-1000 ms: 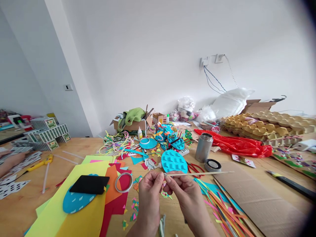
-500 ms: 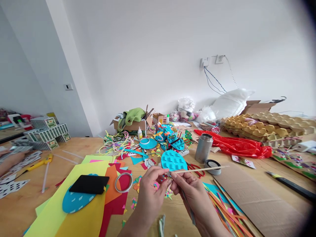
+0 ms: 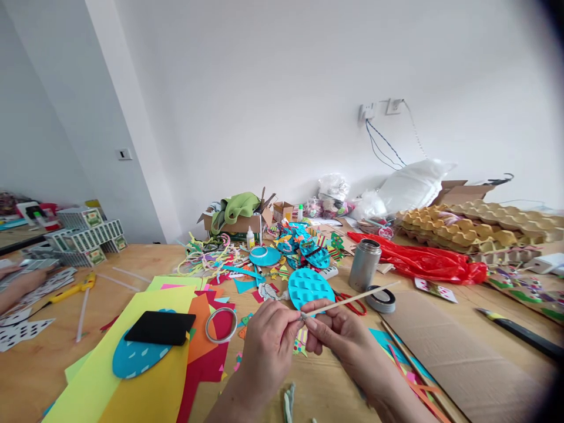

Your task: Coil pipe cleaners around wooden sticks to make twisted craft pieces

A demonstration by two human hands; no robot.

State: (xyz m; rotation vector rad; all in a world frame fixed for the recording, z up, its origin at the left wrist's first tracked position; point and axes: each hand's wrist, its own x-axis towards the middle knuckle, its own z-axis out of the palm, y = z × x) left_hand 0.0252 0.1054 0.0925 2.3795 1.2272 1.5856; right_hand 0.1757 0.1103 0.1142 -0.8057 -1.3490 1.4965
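Note:
My left hand (image 3: 273, 341) is closed, its thumb and fingertips pinching the near end of a thin wooden stick (image 3: 361, 297). A grey strip (image 3: 304, 316) shows around that end, between the fingertips of both hands. My right hand (image 3: 348, 341) is closed with its thumb pressed on the strip, and the stick slants up to the right across its fingers. Part of the strip's length is hidden beneath the right hand. On the table just below the hands lies a short pale-green and grey bundle (image 3: 288, 402). Behind them is a blue textured paper disc (image 3: 311, 288).
Red scissors (image 3: 352, 304), a metal flask (image 3: 365, 265) and its lid (image 3: 381, 299) stand behind my right hand. Cardboard (image 3: 453, 346) and a utility knife (image 3: 520, 332) lie right. Leftward are a tape roll (image 3: 207, 325), a black phone-like slab (image 3: 161, 328) and another person's arm (image 3: 20, 292).
The stick's far end has tilted upward and swung slightly left. My right hand has turned and its fingers lie higher against the stick. Less of the hanging grey strip shows now.

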